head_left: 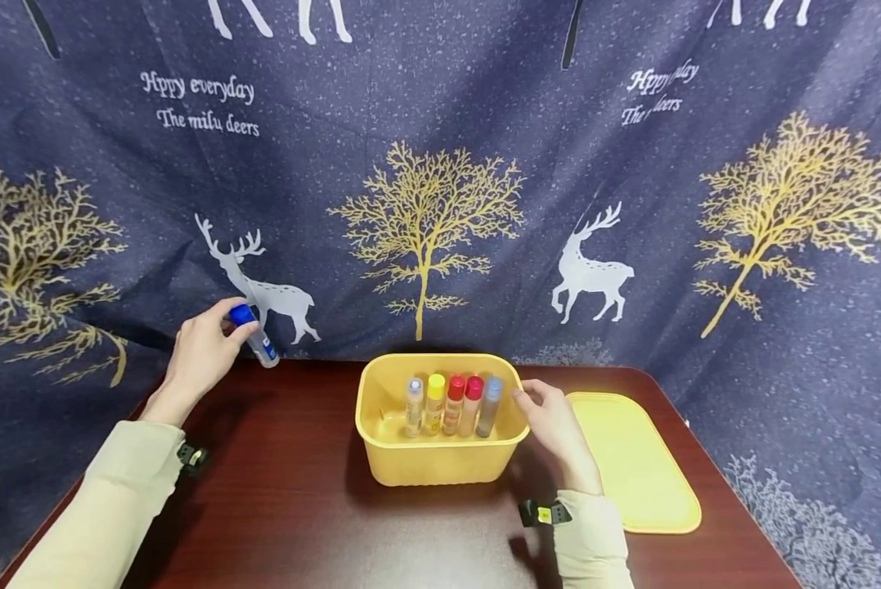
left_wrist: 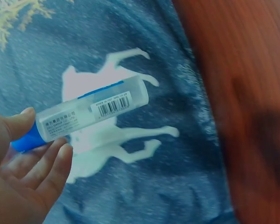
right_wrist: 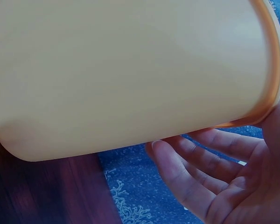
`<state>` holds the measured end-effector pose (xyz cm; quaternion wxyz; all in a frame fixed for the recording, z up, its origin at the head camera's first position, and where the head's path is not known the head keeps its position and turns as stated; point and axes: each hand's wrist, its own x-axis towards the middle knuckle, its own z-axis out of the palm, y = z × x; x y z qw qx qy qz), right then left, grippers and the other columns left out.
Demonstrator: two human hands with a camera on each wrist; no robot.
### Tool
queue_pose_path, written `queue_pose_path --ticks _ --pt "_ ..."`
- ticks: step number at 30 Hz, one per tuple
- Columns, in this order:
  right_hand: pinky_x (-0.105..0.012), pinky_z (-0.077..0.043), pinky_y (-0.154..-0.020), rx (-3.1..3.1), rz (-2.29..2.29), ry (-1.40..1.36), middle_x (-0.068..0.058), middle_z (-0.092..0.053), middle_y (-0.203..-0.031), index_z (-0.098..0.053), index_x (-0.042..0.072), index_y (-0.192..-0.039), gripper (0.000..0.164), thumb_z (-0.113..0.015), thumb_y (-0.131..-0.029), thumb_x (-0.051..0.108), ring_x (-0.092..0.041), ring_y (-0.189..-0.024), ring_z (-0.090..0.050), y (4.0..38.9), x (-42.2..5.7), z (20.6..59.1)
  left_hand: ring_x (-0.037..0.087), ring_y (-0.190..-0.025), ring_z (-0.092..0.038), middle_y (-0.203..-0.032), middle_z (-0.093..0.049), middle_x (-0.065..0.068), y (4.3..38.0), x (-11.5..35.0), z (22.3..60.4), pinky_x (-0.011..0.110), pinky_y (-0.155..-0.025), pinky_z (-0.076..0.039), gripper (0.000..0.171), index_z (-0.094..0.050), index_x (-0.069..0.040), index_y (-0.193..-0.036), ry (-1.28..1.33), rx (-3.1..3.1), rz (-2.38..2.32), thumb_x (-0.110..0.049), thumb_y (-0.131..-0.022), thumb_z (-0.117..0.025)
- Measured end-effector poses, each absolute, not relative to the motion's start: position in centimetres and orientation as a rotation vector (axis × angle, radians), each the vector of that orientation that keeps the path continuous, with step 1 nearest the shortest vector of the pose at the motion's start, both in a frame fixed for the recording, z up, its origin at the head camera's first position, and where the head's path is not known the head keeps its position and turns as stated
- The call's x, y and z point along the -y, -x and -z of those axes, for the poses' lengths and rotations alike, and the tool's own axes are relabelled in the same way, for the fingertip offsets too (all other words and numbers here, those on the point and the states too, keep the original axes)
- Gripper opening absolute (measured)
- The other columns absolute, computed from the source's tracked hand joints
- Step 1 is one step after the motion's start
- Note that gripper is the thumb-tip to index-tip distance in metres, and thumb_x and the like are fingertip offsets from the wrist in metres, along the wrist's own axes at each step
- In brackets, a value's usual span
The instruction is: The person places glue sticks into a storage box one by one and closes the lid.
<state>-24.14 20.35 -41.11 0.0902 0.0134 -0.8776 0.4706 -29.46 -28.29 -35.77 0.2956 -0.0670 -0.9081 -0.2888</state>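
Observation:
My left hand (head_left: 203,352) is raised over the table's left side and pinches a clear glue bottle (left_wrist: 93,108) by its blue cap. The bottle points down and to the right in the head view, and its barcode label shows in the left wrist view. At the middle stands a yellow bin (head_left: 440,465). My right hand (head_left: 559,427) holds its right rim, the thumb at the edge and the other fingers along the outer wall in the right wrist view. Inside the bin several similar bottles stand upright in a row, among them a yellow-capped bottle (head_left: 434,405) and a red-capped bottle (head_left: 453,405).
A flat yellow lid (head_left: 635,466) lies on the dark red-brown table (head_left: 285,507) to the right of the bin. Behind the table hangs a blue cloth (head_left: 455,98) printed with deer and trees.

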Motion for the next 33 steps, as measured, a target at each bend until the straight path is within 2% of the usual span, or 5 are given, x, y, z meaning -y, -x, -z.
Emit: queue_pose_path --ticks 4,15,20,24,33 --pt "-0.046 -0.048 -0.091 2.601 -1.415 -0.018 -0.017 -0.070 -0.107 -0.066 0.000 -0.116 0.027 -0.058 -0.098 0.019 -0.027 -0.096 -0.066 24.4 -20.5 41.3 0.040 -0.083 -0.061 -0.099 -0.067 0.027 29.1 26.9 34.4 0.054 -0.069 -0.043 0.043 -0.060 -0.006 -0.128 0.234 2.433 0.770 -0.023 -0.091 -0.071" --pt "-0.046 -0.049 -0.090 2.598 -1.447 -0.034 -0.019 -0.069 -0.108 -0.065 -0.002 -0.116 0.029 -0.057 -0.098 0.019 -0.030 -0.097 -0.066 25.0 -20.7 41.6 0.026 -0.075 -0.063 -0.094 -0.069 0.014 27.9 22.4 32.2 0.039 -0.060 -0.045 0.040 -0.063 -0.008 -0.126 0.456 2.399 0.760 -0.018 -0.089 -0.074" --pt "-0.045 -0.048 -0.091 2.605 -1.451 -0.031 -0.018 -0.069 -0.109 -0.065 -0.001 -0.118 0.029 -0.057 -0.099 0.020 -0.028 -0.098 -0.066 24.8 -20.9 41.6 0.018 -0.067 -0.061 -0.091 -0.069 0.008 27.0 20.0 31.7 0.034 -0.055 -0.046 0.038 -0.064 -0.011 -0.125 0.569 2.415 0.791 -0.020 -0.089 -0.074" --pt "-0.045 -0.047 -0.091 2.606 -1.428 -0.028 -0.018 -0.069 -0.109 -0.065 -0.001 -0.118 0.029 -0.057 -0.099 0.020 -0.029 -0.098 -0.066 24.8 -21.0 41.2 0.015 -0.064 -0.057 -0.089 -0.067 0.003 26.4 18.2 31.3 0.032 -0.056 -0.046 0.040 -0.063 -0.011 -0.126 0.643 2.440 0.816 -0.024 -0.089 -0.074" --pt "-0.044 -0.049 -0.090 2.617 -1.491 -0.017 -0.018 -0.069 -0.109 -0.064 0.000 -0.119 0.031 -0.057 -0.099 0.022 -0.032 -0.099 -0.065 24.4 -20.5 41.0 0.013 -0.072 -0.062 -0.091 -0.068 0.001 25.8 15.8 31.2 0.032 -0.058 -0.047 0.039 -0.061 -0.011 -0.127 0.760 2.479 0.904 -0.022 -0.091 -0.072"
